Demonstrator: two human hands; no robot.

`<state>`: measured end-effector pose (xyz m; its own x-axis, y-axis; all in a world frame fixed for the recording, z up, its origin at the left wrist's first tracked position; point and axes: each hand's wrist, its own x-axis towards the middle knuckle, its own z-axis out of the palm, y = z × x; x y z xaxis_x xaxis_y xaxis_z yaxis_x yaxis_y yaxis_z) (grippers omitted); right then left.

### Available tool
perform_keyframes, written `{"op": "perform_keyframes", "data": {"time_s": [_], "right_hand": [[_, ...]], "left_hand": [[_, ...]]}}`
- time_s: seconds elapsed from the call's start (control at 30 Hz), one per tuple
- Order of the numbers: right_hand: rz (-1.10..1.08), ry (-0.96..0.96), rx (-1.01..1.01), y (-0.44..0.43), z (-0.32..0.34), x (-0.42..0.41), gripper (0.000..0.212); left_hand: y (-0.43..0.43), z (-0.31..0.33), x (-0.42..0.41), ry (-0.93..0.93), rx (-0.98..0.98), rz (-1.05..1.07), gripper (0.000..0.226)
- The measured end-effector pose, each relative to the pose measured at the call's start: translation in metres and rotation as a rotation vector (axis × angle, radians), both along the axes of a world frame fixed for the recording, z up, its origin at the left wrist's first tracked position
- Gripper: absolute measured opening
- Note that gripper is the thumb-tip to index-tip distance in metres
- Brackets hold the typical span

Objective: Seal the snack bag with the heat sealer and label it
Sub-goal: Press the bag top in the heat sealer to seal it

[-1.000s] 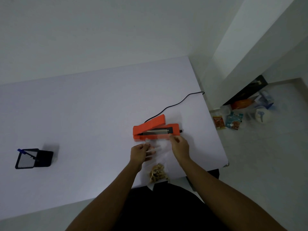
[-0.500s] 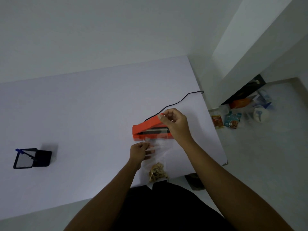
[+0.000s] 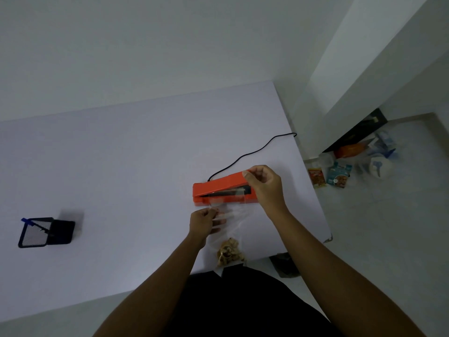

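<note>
Right hand (image 3: 264, 184) up on the free end of the lid of the orange heat sealer (image 3: 222, 190), fingertips pinching the tip, lid raised at an angle, not pressed down. Left hand (image 3: 205, 221) just below the sealer, fingers pinched on the clear film of the snack bag (image 3: 230, 229). Bag lying near the tabletop's front edge, toward the front right corner, mouth fed between lid and base, snacks bunched at the bottom end right at the edge. Sealer just behind the bag, black cord (image 3: 252, 152) trailing off toward the right edge.

Risks, as a guess: film slack and wrinkled across the bar, so a creased or partial seal once the lid drops; mouth slipping out if the left pinch lets go; left fingertips close to the bar and likely to get nipped or warmed; snack end sliding off the front edge and dragging the mouth askew.

Against a second ago: right hand gone from the bag's right side up to the lid tip; left hand much where it was. Mesh pen holder (image 3: 46, 231) untouched near the left edge.
</note>
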<state>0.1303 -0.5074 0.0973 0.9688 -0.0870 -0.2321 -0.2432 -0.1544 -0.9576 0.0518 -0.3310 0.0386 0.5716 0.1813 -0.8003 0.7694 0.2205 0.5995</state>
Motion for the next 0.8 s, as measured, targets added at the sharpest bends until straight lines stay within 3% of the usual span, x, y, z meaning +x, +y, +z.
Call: {"op": "perform_keyframes", "data": {"time_s": [0.8], "right_hand": [[-0.139, 0.16, -0.059, -0.022, -0.058, -0.007, 0.025]], "left_hand": [[0.0, -0.004, 0.001, -0.006, -0.031, 0.017, 0.022]]}}
